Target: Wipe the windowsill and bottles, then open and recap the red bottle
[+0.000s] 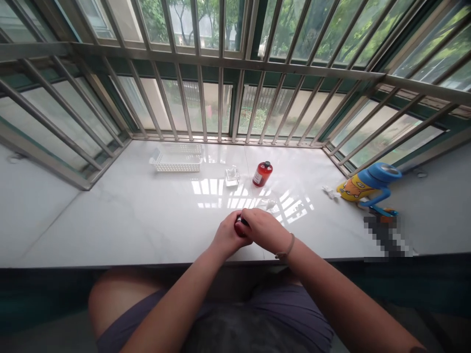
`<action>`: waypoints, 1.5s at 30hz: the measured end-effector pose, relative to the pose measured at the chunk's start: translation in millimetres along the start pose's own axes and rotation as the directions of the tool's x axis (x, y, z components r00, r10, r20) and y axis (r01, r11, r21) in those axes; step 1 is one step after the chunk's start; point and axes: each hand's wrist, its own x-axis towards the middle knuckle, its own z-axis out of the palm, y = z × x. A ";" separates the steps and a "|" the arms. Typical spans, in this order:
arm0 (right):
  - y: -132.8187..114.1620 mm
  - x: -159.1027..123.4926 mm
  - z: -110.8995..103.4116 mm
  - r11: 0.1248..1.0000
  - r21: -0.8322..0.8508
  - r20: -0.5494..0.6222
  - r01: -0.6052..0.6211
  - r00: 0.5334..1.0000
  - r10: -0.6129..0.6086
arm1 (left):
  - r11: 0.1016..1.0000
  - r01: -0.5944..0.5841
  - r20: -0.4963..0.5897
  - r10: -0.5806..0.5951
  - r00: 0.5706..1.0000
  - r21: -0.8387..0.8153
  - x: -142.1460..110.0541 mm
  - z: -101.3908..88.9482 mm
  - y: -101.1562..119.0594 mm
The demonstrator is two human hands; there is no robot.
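Observation:
Between my two hands, over the front part of the white sill, is a dark red bottle with a black cap. My left hand is wrapped round its body. The fingers of my right hand are closed over the cap at the top, which they partly hide. Farther back stands a second red bottle with a black cap and a pale label. Left of that bottle sits a small clear container with something white in it. A small clear item lies just beyond my right hand.
A white perforated basket stands at the back left. On the right are a blue and yellow flask, a crumpled white tissue and a pixelated dark object. Metal window bars close off the back and sides.

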 end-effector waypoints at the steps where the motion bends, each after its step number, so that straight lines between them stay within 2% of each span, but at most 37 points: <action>1: 3.4 0.9 -0.2 0.999 0.007 0.006 0.046 0.999 -0.047 | 1.000 0.001 0.002 -0.001 1.000 0.001 0.2 -0.2 0.0; 6: 12.4 7.2 -12.9 0.961 0.044 0.103 0.272 0.956 -0.275 | 1.000 -0.002 0.021 0.002 1.000 -0.024 1.5 -2.7 -1.5; 9: 12.0 9.1 -27.5 0.948 0.056 0.149 0.313 0.936 -0.317 | 0.999 -0.021 0.033 0.023 0.999 -0.049 2.0 -5.1 -2.6; 13: 9.0 8.5 -42.2 0.968 0.084 0.187 0.237 0.950 -0.249 | 0.997 -0.061 0.034 0.063 0.997 -0.052 1.9 -6.6 -4.5; 16: 4.0 8.7 -42.8 0.982 -0.003 0.241 0.188 0.953 -0.181 | 0.998 -0.053 0.042 0.055 0.998 -0.046 1.4 -6.1 -5.7; 19: -5.2 10.4 -36.5 0.979 -0.161 0.250 0.129 0.964 -0.087 | 0.998 -0.044 0.048 0.046 0.998 -0.047 0.9 -6.0 -6.4; 23: -21.1 14.8 -27.1 0.946 -0.304 0.229 0.115 0.972 -0.045 | 1.000 0.000 0.062 0.001 0.998 -0.030 1.4 -7.8 -7.3; 27: -37.6 18.6 -18.4 0.930 -0.367 0.223 -0.022 0.969 0.111 | 1.000 0.009 0.052 -0.008 0.999 -0.020 1.7 -6.1 -8.2; 30: -49.4 19.6 -10.3 0.901 -0.409 0.167 -0.142 0.960 0.227 | 1.000 -0.020 -0.007 0.020 1.000 -0.016 0.0 -1.1 -7.7; 32: -53.1 19.7 -7.3 0.888 -0.425 0.145 -0.178 0.955 0.260 | 0.999 -0.036 -0.051 0.035 0.998 -0.016 -1.2 1.3 -6.7; 35: -46.8 19.2 -11.9 0.903 -0.414 0.166 -0.117 0.966 0.201 | 1.000 -0.008 -0.034 0.008 0.999 -0.008 -1.3 -0.3 -5.1; 38: -28.9 19.2 -24.0 0.926 -0.377 0.215 0.038 0.975 0.048 | 1.000 0.017 0.038 -0.018 0.999 0.009 0.4 -5.6 -4.3; 42: -9.5 22.0 -33.6 0.889 -0.356 0.316 0.286 0.933 -0.174 | 0.999 -0.032 0.046 0.031 0.998 0.018 2.3 -6.6 -3.9; 43: -8.1 22.6 -33.3 0.886 -0.354 0.330 0.298 0.927 -0.180 | 0.999 -0.035 0.041 0.034 0.999 0.015 2.3 -5.3 -4.1; 45: -10.0 22.9 -29.9 0.905 -0.354 0.323 0.237 0.939 -0.119 | 1.000 -0.031 0.032 0.031 0.999 0.006 1.7 -2.1 -4.9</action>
